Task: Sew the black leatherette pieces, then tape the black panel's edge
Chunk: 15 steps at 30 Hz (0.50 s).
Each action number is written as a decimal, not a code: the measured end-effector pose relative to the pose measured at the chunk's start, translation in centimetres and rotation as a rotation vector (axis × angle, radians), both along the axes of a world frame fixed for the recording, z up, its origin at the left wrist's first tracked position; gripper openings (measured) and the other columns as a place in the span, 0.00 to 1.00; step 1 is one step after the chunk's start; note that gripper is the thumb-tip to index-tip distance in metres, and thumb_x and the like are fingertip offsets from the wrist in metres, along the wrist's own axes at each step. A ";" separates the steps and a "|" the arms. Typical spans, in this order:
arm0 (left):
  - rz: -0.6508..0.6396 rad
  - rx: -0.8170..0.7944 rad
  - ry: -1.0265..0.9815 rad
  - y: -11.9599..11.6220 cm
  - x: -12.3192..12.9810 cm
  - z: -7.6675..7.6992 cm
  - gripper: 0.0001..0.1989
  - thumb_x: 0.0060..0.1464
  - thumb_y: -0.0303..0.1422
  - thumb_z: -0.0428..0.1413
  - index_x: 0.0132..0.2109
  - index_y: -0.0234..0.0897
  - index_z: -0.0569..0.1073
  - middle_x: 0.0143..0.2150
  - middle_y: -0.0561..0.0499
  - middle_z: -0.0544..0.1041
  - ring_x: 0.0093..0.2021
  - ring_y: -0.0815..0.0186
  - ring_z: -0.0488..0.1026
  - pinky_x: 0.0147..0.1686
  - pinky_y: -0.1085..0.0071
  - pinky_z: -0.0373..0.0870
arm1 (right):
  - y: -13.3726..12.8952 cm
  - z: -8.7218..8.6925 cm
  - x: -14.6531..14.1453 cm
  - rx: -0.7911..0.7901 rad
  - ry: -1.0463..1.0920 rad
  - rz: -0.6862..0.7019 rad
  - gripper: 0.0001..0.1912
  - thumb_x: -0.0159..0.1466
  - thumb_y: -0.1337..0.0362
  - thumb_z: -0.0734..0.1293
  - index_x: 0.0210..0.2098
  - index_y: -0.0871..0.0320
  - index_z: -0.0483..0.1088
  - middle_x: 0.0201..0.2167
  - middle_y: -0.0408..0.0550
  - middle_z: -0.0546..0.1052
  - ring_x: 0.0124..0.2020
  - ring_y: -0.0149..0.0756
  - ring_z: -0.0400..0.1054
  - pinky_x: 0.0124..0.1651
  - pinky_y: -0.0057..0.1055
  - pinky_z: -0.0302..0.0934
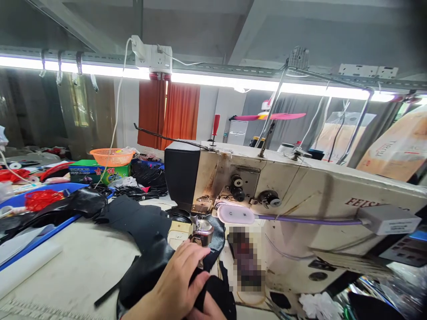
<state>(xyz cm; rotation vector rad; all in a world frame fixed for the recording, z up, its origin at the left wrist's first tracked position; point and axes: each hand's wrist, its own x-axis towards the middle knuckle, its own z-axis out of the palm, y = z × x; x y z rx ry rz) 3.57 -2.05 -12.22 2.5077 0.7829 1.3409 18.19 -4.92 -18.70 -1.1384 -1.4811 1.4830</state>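
A glossy black leather piece [147,271] with a matte black side lies bunched under the head of a sewing machine [293,186]. My left hand [176,278] is closed on this piece, its fingertips just in front of the metal presser foot area [202,231] and its thumb bent toward me. Low in the view, my right hand [211,307] shows only in part, beside and below the left one. It grips the same black piece, and most of its fingers are hidden. The needle point is covered by the machine parts and my fingers.
A small lamp [236,214] on a purple stem glows beside the needle area. Left stand a blue tray [71,220], an orange basket [113,158] and a green box [116,173]. Scissors [278,309] and white crumpled plastic [322,306] lie right. A white roll [30,269] rests at left.
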 end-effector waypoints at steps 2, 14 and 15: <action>-0.052 -0.253 0.058 0.1 -0.2 0.7 0.13 0.61 0.31 0.54 0.53 0.40 0.73 0.45 0.48 0.79 0.45 0.61 0.76 0.47 0.65 0.73 | 0.1 0.1 0.7 -0.085 0.017 -0.056 0.40 0.52 0.45 0.74 0.57 0.64 0.72 0.56 0.57 0.76 0.63 0.57 0.64 0.65 0.44 0.55; 0.015 -0.607 0.008 1.3 -0.8 2.0 0.06 0.50 0.28 0.63 0.38 0.37 0.77 0.38 0.53 0.80 0.41 0.64 0.74 0.44 0.71 0.64 | 2.1 4.4 2.4 0.133 0.160 -0.347 0.30 0.52 0.40 0.74 0.40 0.60 0.79 0.29 0.48 0.79 0.29 0.36 0.72 0.36 0.31 0.68; 0.025 -0.609 0.018 1.3 -0.7 2.0 0.07 0.49 0.28 0.64 0.37 0.37 0.77 0.37 0.53 0.80 0.39 0.64 0.74 0.42 0.71 0.64 | 2.2 5.1 2.6 0.116 0.159 -0.345 0.29 0.51 0.40 0.75 0.34 0.61 0.79 0.22 0.45 0.75 0.22 0.32 0.68 0.29 0.29 0.66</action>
